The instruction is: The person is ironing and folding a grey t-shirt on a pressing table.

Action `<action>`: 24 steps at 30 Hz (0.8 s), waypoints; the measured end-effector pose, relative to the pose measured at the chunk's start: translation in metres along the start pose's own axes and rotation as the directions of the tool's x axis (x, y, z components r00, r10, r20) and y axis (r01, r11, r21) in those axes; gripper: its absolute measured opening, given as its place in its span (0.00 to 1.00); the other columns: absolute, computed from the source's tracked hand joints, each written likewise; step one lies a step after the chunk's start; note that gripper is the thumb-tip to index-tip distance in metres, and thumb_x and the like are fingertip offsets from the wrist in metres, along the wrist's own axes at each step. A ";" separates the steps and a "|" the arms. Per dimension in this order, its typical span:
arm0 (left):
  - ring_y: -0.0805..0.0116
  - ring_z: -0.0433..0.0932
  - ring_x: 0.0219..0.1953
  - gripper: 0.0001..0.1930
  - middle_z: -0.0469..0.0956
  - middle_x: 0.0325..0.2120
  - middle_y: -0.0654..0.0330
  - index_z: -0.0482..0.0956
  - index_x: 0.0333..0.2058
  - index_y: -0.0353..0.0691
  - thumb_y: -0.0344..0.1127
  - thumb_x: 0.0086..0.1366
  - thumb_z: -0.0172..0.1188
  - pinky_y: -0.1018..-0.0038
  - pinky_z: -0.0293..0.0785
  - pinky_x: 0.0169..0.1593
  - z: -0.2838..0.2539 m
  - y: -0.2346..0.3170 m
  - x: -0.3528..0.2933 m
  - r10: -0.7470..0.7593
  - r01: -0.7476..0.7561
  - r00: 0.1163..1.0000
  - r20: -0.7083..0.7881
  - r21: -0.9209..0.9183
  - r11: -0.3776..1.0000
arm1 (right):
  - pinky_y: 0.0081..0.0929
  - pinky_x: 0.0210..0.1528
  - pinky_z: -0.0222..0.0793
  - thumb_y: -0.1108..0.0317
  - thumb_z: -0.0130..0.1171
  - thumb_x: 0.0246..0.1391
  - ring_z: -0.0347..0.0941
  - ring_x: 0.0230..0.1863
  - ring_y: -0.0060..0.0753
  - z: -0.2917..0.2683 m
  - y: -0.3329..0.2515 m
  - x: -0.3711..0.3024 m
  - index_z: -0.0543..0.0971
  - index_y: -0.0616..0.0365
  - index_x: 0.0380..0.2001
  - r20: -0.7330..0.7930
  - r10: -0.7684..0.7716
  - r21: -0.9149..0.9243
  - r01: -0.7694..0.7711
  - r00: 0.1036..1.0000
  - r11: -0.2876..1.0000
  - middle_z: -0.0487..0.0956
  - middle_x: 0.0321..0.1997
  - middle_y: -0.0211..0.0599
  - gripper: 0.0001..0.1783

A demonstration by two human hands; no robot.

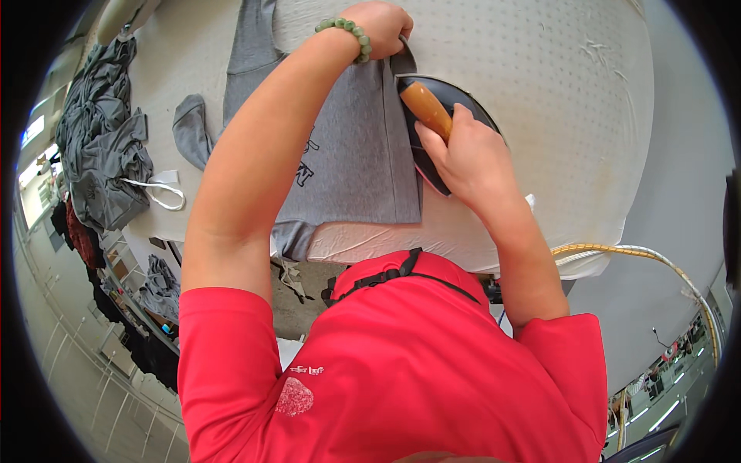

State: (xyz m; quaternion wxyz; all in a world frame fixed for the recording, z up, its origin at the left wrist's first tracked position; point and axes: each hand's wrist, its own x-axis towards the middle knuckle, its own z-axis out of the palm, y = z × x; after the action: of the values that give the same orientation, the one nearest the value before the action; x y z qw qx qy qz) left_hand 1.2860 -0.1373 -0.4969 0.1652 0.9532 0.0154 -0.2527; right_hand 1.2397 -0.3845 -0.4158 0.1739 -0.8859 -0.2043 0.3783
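Note:
A grey sweatshirt [347, 154] with dark printed lettering lies spread on a white-covered ironing table [563, 147]. At its far right edge, my left hand [382, 29] is closed with bent fingers on a fold of the cloth; a green bead bracelet [347, 32] circles that wrist. My right hand [472, 154] wraps round the wooden handle [427, 108] of a black iron [463, 94]. The iron sits along the sweatshirt's right edge, its near part partly behind my hand. Whether its soleplate overlaps the cloth, I cannot tell.
Grey garments [104, 147] hang in a heap over the table's left side, beside a looped white cord [166, 197]. A yellow and white hose [664, 262] curves down at the right. Dark clothes [81, 231] and racks stand lower left.

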 end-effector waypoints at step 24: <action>0.73 0.74 0.36 0.15 0.80 0.33 0.63 0.79 0.47 0.31 0.39 0.72 0.67 0.74 0.73 0.43 0.255 -0.044 -0.403 -0.949 0.201 0.292 0.121 -0.978 -0.063 | 0.50 0.51 0.77 0.50 0.61 0.64 0.82 0.48 0.63 0.007 -0.007 0.002 0.76 0.64 0.56 0.243 -0.211 -0.276 0.276 0.947 0.920 0.85 0.47 0.59 0.28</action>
State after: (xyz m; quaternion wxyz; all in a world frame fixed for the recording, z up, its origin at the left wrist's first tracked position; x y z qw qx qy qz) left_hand 0.8079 -0.1559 -0.5227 0.4880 0.5539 0.6662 0.1062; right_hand 1.2343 -0.3760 -0.4183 0.0579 -0.8249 -0.3869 0.4080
